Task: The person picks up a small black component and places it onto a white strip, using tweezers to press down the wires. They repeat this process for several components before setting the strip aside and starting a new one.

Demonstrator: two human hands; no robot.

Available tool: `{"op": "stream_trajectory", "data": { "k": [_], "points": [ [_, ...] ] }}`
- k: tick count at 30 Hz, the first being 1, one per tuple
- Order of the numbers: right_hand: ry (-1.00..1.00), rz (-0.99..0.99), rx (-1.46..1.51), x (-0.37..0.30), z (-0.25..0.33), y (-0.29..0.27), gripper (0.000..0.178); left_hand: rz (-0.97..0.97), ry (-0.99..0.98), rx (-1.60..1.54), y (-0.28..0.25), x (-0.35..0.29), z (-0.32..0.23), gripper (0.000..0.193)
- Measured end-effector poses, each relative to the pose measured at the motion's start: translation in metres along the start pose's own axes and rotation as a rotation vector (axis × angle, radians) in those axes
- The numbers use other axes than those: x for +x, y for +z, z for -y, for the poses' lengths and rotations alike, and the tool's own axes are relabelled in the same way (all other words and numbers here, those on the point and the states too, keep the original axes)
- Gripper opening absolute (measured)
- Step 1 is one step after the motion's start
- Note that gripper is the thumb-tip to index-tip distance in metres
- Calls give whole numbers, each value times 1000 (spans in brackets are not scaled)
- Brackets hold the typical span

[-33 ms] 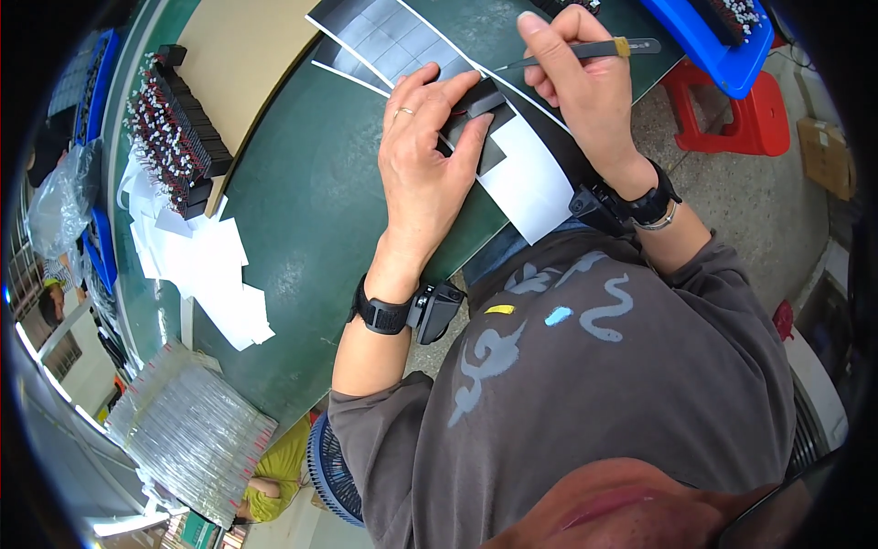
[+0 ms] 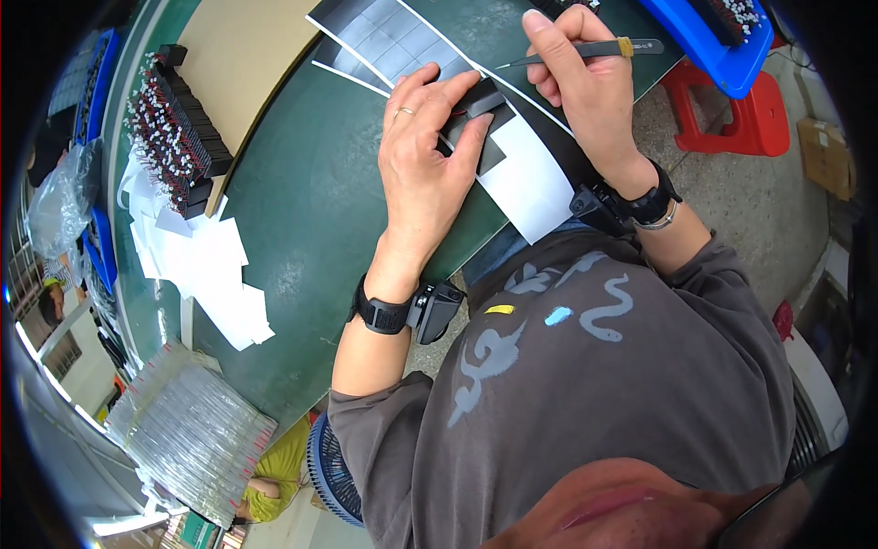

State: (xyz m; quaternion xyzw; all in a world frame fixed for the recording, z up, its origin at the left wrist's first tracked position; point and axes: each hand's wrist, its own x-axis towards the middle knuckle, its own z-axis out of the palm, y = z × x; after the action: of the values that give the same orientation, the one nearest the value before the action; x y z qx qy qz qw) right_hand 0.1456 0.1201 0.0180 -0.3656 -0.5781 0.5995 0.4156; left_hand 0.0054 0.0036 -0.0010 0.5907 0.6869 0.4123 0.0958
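Black tweezers (image 2: 599,49), upper right, are pinched in your right hand (image 2: 585,87); your left hand (image 2: 423,151) pinches a dark block (image 2: 483,99), upper centre.

The left hand (image 2: 419,165) holds a black block (image 2: 485,98) in its fingers. Right of that block, the right hand (image 2: 590,91) grips tweezers (image 2: 599,49); well left of the block, white papers (image 2: 208,265) lie on the green table (image 2: 315,197).

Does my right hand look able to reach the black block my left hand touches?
Probably yes: the tweezers in your right hand end near the black block, whose right side looks uncovered.
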Motion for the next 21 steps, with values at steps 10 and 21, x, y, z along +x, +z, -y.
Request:
{"op": "stream_trajectory", "data": {
  "k": [10,21],
  "points": [
    [-120,105,-164,-3,-21,-19,23,-20,0,-63,2,0,-2,38],
    [-647,250,-401,-19,-7,-21,9,48,172,213,-1,-1,0,46]
  ]
}}
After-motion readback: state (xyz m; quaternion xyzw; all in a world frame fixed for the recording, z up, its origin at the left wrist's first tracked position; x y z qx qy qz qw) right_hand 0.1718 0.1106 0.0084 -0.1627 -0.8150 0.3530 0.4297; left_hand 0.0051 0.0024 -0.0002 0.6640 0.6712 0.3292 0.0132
